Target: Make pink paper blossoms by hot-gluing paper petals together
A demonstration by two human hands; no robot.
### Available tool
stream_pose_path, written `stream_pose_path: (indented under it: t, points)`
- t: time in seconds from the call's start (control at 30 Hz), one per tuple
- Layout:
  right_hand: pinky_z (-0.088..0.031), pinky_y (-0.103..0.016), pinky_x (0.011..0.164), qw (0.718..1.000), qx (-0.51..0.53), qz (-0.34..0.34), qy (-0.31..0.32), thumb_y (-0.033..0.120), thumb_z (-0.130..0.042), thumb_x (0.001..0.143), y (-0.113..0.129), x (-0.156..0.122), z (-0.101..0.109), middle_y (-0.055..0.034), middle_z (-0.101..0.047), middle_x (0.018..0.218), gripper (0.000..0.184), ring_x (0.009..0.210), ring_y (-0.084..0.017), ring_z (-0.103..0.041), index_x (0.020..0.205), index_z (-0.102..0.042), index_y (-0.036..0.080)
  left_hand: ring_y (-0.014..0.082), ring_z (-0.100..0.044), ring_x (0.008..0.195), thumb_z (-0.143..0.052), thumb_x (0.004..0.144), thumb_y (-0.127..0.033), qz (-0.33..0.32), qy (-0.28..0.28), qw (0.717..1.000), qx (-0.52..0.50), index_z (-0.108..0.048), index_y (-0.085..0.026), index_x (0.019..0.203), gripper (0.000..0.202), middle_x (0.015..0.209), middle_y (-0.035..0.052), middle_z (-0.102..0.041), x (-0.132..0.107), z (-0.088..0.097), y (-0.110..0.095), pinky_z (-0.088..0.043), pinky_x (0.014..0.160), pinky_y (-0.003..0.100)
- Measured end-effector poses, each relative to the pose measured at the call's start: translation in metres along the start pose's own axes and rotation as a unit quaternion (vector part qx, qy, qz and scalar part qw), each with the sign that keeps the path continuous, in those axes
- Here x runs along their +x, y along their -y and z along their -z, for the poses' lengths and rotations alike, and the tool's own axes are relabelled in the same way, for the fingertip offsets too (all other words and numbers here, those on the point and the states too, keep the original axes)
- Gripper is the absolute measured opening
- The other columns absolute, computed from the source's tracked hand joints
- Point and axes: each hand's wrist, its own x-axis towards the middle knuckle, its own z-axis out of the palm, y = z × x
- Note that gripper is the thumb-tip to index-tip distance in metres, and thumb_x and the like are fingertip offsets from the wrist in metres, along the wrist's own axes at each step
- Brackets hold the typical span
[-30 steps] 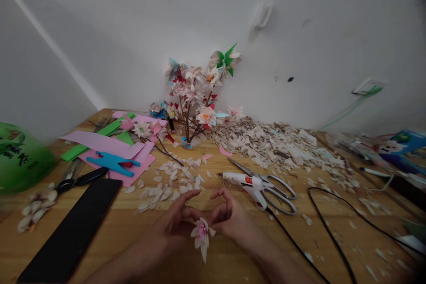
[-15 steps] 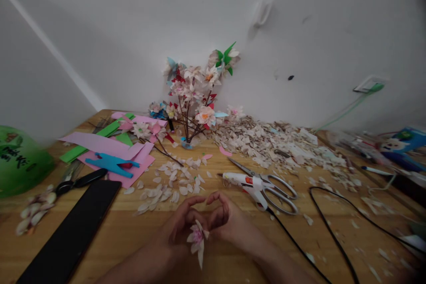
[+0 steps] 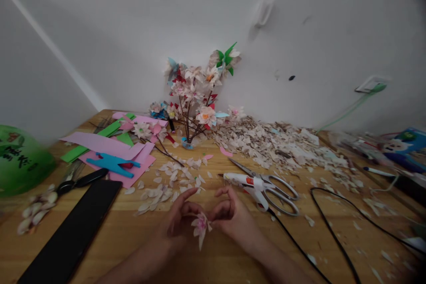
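Note:
Both my hands meet low in the middle of the wooden table (image 3: 126, 230). My left hand (image 3: 178, 219) and my right hand (image 3: 231, 215) pinch a small handmade flower (image 3: 200, 226) with pale petals and a pink centre between their fingertips. One long petal hangs down from it. Loose pale petals (image 3: 173, 182) lie just beyond my fingers. A white glue gun (image 3: 246, 182) and metal scissors (image 3: 273, 186) lie close to the right of my right hand.
A branch arrangement of paper flowers (image 3: 199, 93) stands by the wall. Shell scraps (image 3: 282, 146) spread at the right. Pink, green and blue paper (image 3: 109, 151) lies left, with a black flat slab (image 3: 73, 226), black-handled scissors (image 3: 78, 182) and a green bag (image 3: 20, 159). Black cables (image 3: 333, 213) cross right.
Both hands have stayed together on the flower, shifting only slightly and turning it; the flower sits a little higher between the fingers than a second ago.

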Motion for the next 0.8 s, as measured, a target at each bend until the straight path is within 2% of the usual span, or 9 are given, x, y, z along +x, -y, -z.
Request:
stream_pose_path:
  t: [0.13,0.23,0.3,0.37,0.4,0.47,0.57,0.7,0.8]
  points:
    - [-0.045,-0.027,0.058,0.999,-0.027,0.028,-0.027,0.011,-0.075,0.048,0.001,-0.002,0.000,0.0097,-0.063,0.055,0.054,0.056,-0.015,-0.062,0.084,-0.037,0.025,0.0214,-0.062,0.086,-0.072,0.062,-0.014,0.020,0.001,1.000,-0.016,-0.045,-0.031,0.123,0.069,0.091,0.0035,-0.065,0.000,0.006,0.009,-0.043,0.078,0.036]
    - [-0.046,-0.028,0.063,0.996,-0.062,0.052,-0.028,0.011,-0.070,0.055,-0.001,-0.004,0.003,0.0082,-0.063,0.060,0.047,0.062,-0.016,-0.063,0.086,-0.038,0.025,0.0215,-0.062,0.084,-0.076,0.054,-0.018,0.032,-0.017,0.998,-0.055,-0.048,-0.034,0.118,0.072,0.093,0.0037,-0.066,0.006,0.014,0.012,-0.045,0.074,0.035]
    - [-0.047,-0.030,0.067,0.988,-0.126,0.085,-0.023,0.011,-0.065,0.062,-0.002,-0.003,0.006,0.0062,-0.063,0.064,0.038,0.067,-0.016,-0.064,0.088,-0.040,0.025,0.0225,-0.060,0.090,-0.079,0.050,-0.020,0.027,-0.080,0.994,-0.074,-0.055,-0.032,0.111,0.066,0.101,0.0052,-0.064,0.011,0.018,0.005,-0.047,0.074,0.035]
    - [-0.047,-0.032,0.072,0.969,-0.215,0.123,-0.021,0.009,-0.061,0.067,-0.004,-0.002,0.009,0.0039,-0.064,0.069,0.032,0.072,-0.017,-0.064,0.089,-0.043,0.024,0.0223,-0.061,0.089,-0.077,0.054,-0.024,0.026,-0.148,0.986,-0.069,-0.060,-0.028,0.101,0.050,0.099,0.0060,-0.065,0.016,0.019,-0.011,-0.049,0.073,0.034]
    - [-0.046,-0.033,0.073,0.957,-0.254,0.138,-0.021,0.007,-0.059,0.069,-0.005,-0.002,0.010,0.0029,-0.064,0.071,0.030,0.073,-0.017,-0.063,0.090,-0.044,0.023,0.0220,-0.061,0.091,-0.077,0.055,-0.023,-0.016,-0.192,0.980,-0.058,-0.061,-0.026,0.100,0.048,0.097,0.0055,-0.065,0.017,0.019,-0.021,-0.049,0.074,0.032]
    - [-0.046,-0.033,0.074,0.938,-0.309,0.156,-0.020,0.003,-0.056,0.070,-0.007,0.000,0.010,0.0018,-0.064,0.073,0.032,0.074,-0.017,-0.062,0.093,-0.045,0.022,0.0197,-0.061,0.093,-0.076,0.057,-0.021,-0.077,-0.283,0.956,-0.020,-0.060,-0.025,0.101,0.047,0.094,0.0033,-0.066,0.019,0.017,-0.042,-0.050,0.076,0.028]
    - [-0.046,-0.031,0.071,0.928,-0.340,0.154,-0.008,-0.001,-0.053,0.069,-0.010,0.001,0.009,0.0009,-0.065,0.075,0.038,0.074,-0.017,-0.062,0.100,-0.044,0.021,0.0134,-0.065,0.077,-0.077,0.055,-0.014,-0.095,-0.393,0.914,0.027,-0.061,-0.021,0.091,0.040,0.081,-0.0010,-0.067,0.020,0.021,-0.068,-0.053,0.067,0.020]
    - [-0.047,-0.031,0.073,0.926,-0.347,0.148,0.009,-0.003,-0.051,0.069,-0.012,0.000,0.007,-0.0006,-0.065,0.079,0.044,0.076,-0.016,-0.062,0.105,-0.042,0.020,0.0113,-0.066,0.058,-0.070,0.059,-0.004,-0.085,-0.435,0.897,0.004,-0.060,-0.017,0.072,0.021,0.061,-0.0014,-0.068,0.022,0.032,-0.083,-0.053,0.052,0.015]
    - [-0.048,-0.032,0.074,0.926,-0.347,0.150,0.019,-0.002,-0.050,0.070,-0.012,0.000,0.007,-0.0019,-0.066,0.083,0.043,0.079,-0.017,-0.062,0.106,-0.043,0.020,0.0103,-0.065,0.051,-0.063,0.060,0.003,-0.077,-0.448,0.890,-0.024,-0.057,-0.015,0.064,0.020,0.053,-0.0022,-0.067,0.022,0.034,-0.087,-0.053,0.048,0.014]
